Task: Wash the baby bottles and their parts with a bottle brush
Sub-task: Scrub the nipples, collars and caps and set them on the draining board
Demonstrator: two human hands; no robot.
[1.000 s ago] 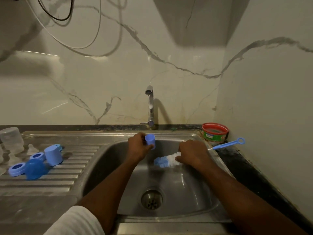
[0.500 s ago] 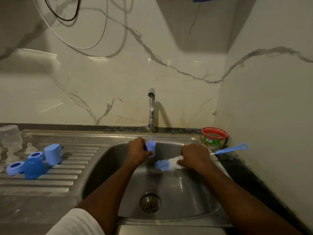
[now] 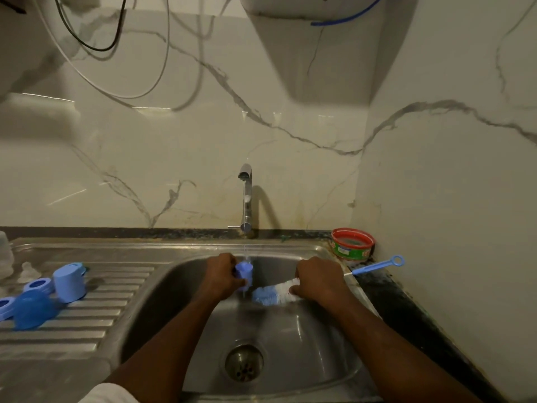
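Blue plastic bottle caps point(image 3: 69, 282) and rings point(image 3: 37, 285) lie on the ribbed steel draining surface point(image 3: 87, 321) at left; over the stainless sink point(image 3: 319, 344), the left hand point(image 3: 222, 276) grips a small cylindrical blue cap point(image 3: 243, 271) under a thin stream from the chrome tap point(image 3: 246, 199), while the right hand point(image 3: 318, 282) clasps the bristly blue-and-white bottle brush point(image 3: 273, 293), its looped handle resting on the sink's right rim

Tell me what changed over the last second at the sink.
The left hand brought the small blue cup under the tap, where a thin stream now falls on it. The right hand kept its grip on the bottle brush, bristles just right of the cup. Blue parts on the drainboard stayed put.
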